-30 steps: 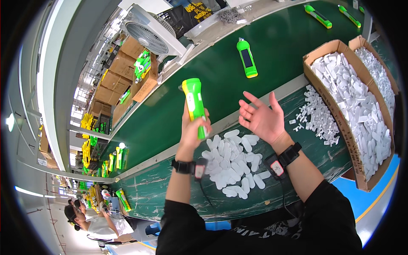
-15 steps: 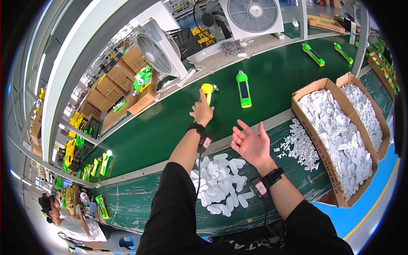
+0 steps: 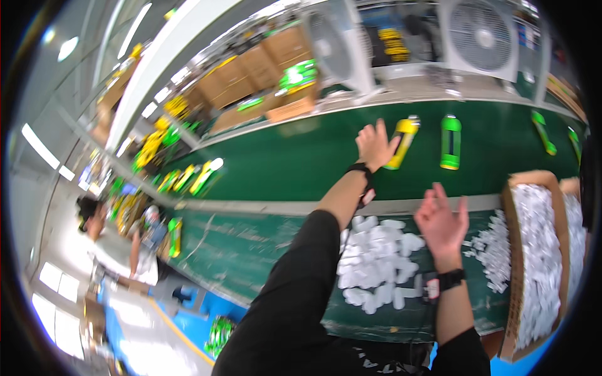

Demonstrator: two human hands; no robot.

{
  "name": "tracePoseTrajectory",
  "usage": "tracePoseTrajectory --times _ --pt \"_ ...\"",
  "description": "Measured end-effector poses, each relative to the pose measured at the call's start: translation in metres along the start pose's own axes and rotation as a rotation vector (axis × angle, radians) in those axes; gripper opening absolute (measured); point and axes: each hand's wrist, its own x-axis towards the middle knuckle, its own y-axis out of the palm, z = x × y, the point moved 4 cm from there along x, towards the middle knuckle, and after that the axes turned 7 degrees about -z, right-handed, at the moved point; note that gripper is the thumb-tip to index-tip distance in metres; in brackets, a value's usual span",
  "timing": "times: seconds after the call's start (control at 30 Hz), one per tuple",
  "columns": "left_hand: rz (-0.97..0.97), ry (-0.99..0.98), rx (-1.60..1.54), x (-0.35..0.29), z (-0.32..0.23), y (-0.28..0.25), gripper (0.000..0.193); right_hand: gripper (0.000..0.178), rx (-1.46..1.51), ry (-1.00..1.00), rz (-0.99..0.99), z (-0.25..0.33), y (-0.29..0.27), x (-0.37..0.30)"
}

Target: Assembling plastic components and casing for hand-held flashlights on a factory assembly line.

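On the green conveyor belt (image 3: 295, 164) my left hand (image 3: 374, 147) is open, its fingers apart. Its thumb side is close against a yellow elongated handheld device (image 3: 403, 143) with a dark panel; blur hides whether they touch. To the right lies a green device (image 3: 450, 143) of the same shape, apart from both hands. My right hand (image 3: 441, 219) hovers open and palm up over the belt's near rail, holding nothing. Below my hands, a pile of white oblong plastic pieces (image 3: 376, 263) lies on the green worktable (image 3: 251, 250).
Small white parts (image 3: 492, 250) lie beside a cardboard box (image 3: 511, 269) of white pieces at right. More devices (image 3: 188, 177) sit on the belt's left end. A person (image 3: 113, 244) works at far left. White fans (image 3: 481, 34) stand behind the belt.
The view has swung left, so the scene sits farther right. My left hand, earlier at the yellow device with fingers extended over it, is now at its left side with fingers spread. My right hand stays open.
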Motion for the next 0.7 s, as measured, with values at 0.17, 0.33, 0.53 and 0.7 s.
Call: tracePoseTrajectory --times 0.17,0.33,0.53,0.7 --pt "-0.069 -0.172 0.309 -0.006 0.133 -0.063 0.063 0.063 -0.08 -0.031 0.001 -0.001 -0.003 0.002" --pt "-0.027 -0.453 0.664 -0.062 0.313 -0.174 0.053 0.062 -0.109 -0.038 -0.006 -0.007 -0.012 0.005" --pt "0.076 -0.677 0.901 -0.139 0.485 -0.261 0.056 0.059 -0.175 -0.021 0.057 0.005 -0.019 0.003" --pt "-0.019 -0.678 0.901 -0.164 0.584 -0.303 0.038 0.06 -0.318 -0.081 0.086 0.052 -0.01 -0.009"
